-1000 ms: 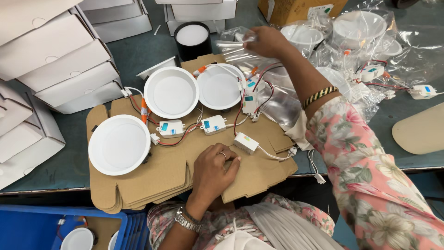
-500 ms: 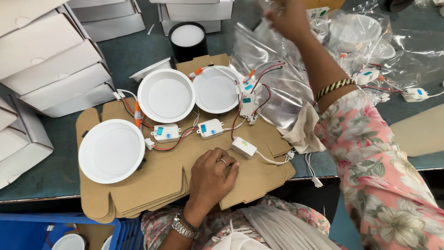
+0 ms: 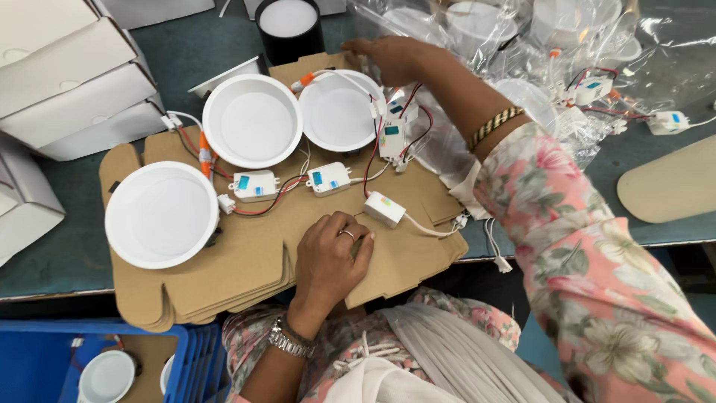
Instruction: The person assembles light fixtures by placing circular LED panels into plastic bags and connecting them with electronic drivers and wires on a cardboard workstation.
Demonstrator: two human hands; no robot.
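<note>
Flattened cardboard sheets were found stacked on the table edge, pressed down by the left hand with fingers curled. The right hand, fingers loosely bent, was observed touching a round white lamp, nothing gripped.

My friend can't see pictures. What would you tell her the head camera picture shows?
A person's left hand presses on a stack of flat cardboard holding three round white lamps with wired driver boxes. The right hand reaches toward lamps in clear plastic bags. White boxes sit at the left.
</note>
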